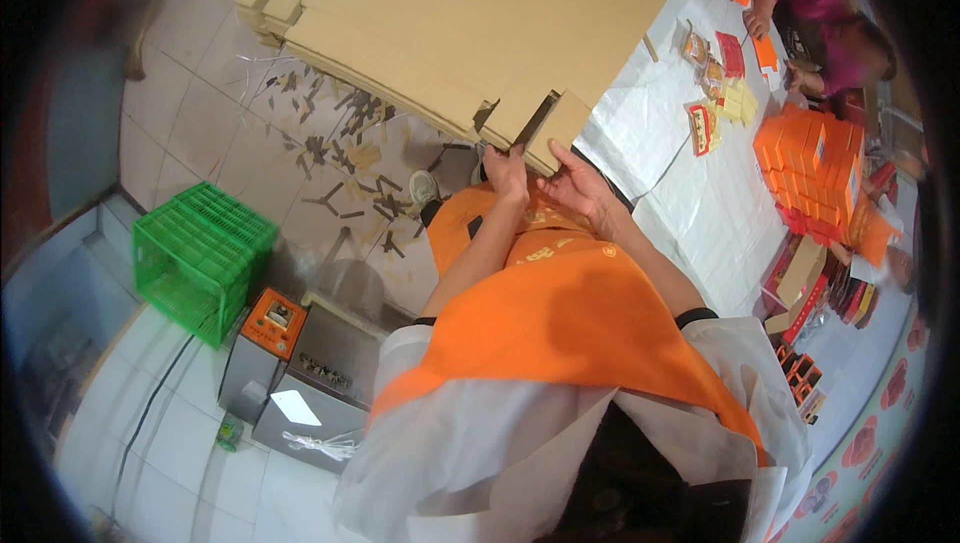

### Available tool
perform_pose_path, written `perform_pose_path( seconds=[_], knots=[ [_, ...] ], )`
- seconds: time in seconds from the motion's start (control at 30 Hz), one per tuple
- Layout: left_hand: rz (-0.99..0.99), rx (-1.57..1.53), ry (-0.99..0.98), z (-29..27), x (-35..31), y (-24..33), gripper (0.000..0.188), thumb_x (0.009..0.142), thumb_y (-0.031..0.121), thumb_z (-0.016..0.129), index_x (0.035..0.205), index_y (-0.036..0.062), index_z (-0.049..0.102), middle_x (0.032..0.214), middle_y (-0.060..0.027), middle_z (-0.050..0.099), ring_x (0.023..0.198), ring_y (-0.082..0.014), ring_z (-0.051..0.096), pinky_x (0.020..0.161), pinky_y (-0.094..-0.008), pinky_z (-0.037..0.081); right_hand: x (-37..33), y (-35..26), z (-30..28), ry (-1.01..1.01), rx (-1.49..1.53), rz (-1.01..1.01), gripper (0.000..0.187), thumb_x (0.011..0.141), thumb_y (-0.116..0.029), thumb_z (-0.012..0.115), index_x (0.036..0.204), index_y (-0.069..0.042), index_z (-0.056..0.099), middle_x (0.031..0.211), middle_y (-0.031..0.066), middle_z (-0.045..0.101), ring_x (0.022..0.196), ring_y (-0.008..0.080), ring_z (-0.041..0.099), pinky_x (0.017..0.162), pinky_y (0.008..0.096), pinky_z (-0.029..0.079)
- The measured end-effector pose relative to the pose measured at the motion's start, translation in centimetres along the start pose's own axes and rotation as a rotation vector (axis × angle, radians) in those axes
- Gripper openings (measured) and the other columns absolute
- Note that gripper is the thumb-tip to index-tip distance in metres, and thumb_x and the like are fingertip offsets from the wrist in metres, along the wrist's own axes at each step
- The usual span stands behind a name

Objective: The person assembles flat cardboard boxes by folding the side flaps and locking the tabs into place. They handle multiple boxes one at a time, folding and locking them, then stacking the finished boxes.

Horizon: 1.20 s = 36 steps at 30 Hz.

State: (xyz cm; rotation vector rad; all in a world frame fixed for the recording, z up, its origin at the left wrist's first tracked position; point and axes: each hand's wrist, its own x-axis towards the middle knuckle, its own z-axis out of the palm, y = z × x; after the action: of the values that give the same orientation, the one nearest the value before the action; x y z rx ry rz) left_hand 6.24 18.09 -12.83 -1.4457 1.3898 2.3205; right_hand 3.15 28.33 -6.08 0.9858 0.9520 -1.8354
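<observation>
A stack of flat brown cardboard sheets (450, 28) with slots cut into its edges lies in front of me. At its near corner, a thick cardboard flap (560, 128) stands beside a dark slot. My left hand (507, 173) is closed at the stack's near edge, its fingers up against the cardboard below the slot. My right hand (580, 188) grips the flap's corner, the thumb on top and the other fingers partly hidden beneath. I wear an orange apron (560, 313).
Cardboard scraps (345, 138) litter the tiled floor at left. A green plastic crate (200, 258) stands near a grey machine with an orange panel (272, 323). At right, a white-covered table (680, 173) bears snack packets and stacked orange boxes (812, 168); another person (820, 28) handles an orange box there.
</observation>
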Motion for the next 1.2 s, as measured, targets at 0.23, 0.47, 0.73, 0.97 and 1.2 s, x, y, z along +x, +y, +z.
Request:
perform_pose_path(
  seconds=[0.23, 0.47, 0.73, 0.97, 1.2],
  knots=[
    [-0.024, -0.052, -0.082, -0.1, -1.2, 0.6, 0.028, 0.081, 0.002, 0.052, 0.106, -0.0039, 0.042, 0.100, -0.0122, 0.053, 0.092, -0.0183, 0.051, 0.082, -0.0289, 0.040, -1.4, -1.7, 2.4, -0.016, 0.068, -0.177, 0.041, 0.079, -0.027, 0.061, 0.112, -0.008, 0.047, 0.105, 0.0037, 0.053, 0.095, 0.0166, 0.050, 0.080, 0.0295, 0.041],
    [0.094, 0.260, -0.221, -2.3, -4.7, 2.2, 0.024, 0.076, 0.003, 0.052, 0.099, -0.0053, 0.050, 0.085, -0.0088, 0.055, 0.079, -0.0157, 0.051, 0.069, -0.0247, 0.040, -7.7, -5.1, 6.2, 0.096, 0.124, -0.144, 0.034, 0.076, -0.024, 0.065, 0.106, -0.018, 0.051, 0.100, 0.0020, 0.053, 0.093, 0.0169, 0.048, 0.071, 0.0334, 0.043],
    [0.838, 0.878, 0.033, -3.0, -3.0, -0.2, 0.050, 0.069, 0.011, 0.061, 0.114, -0.0048, 0.043, 0.109, -0.0217, 0.045, 0.097, -0.0355, 0.046, 0.082, -0.0376, 0.039, -11.3, -7.1, 9.1, -0.053, 0.168, -0.072, 0.031, 0.078, -0.021, 0.063, 0.103, -0.005, 0.052, 0.096, 0.0102, 0.055, 0.085, 0.0208, 0.051, 0.063, 0.0284, 0.047],
    [0.181, 0.023, -0.059, -1.2, 0.1, -2.9, 0.053, 0.073, 0.006, 0.060, 0.120, -0.0010, 0.037, 0.113, -0.0145, 0.047, 0.103, -0.0279, 0.046, 0.085, -0.0329, 0.037, -10.7, -7.3, 9.0, -0.034, 0.166, -0.049, 0.030, 0.078, -0.019, 0.062, 0.104, -0.006, 0.051, 0.098, 0.0103, 0.053, 0.086, 0.0236, 0.052, 0.064, 0.0301, 0.047],
    [0.060, -0.292, -0.064, 0.1, -1.5, -2.2, 0.034, 0.076, 0.005, 0.056, 0.109, 0.0009, 0.046, 0.103, -0.0100, 0.054, 0.092, -0.0204, 0.052, 0.078, -0.0292, 0.039, -10.3, -7.4, 9.0, -0.088, 0.133, 0.015, 0.030, 0.079, -0.020, 0.060, 0.105, -0.006, 0.052, 0.097, 0.0094, 0.055, 0.087, 0.0216, 0.052, 0.067, 0.0319, 0.047]
  ],
)
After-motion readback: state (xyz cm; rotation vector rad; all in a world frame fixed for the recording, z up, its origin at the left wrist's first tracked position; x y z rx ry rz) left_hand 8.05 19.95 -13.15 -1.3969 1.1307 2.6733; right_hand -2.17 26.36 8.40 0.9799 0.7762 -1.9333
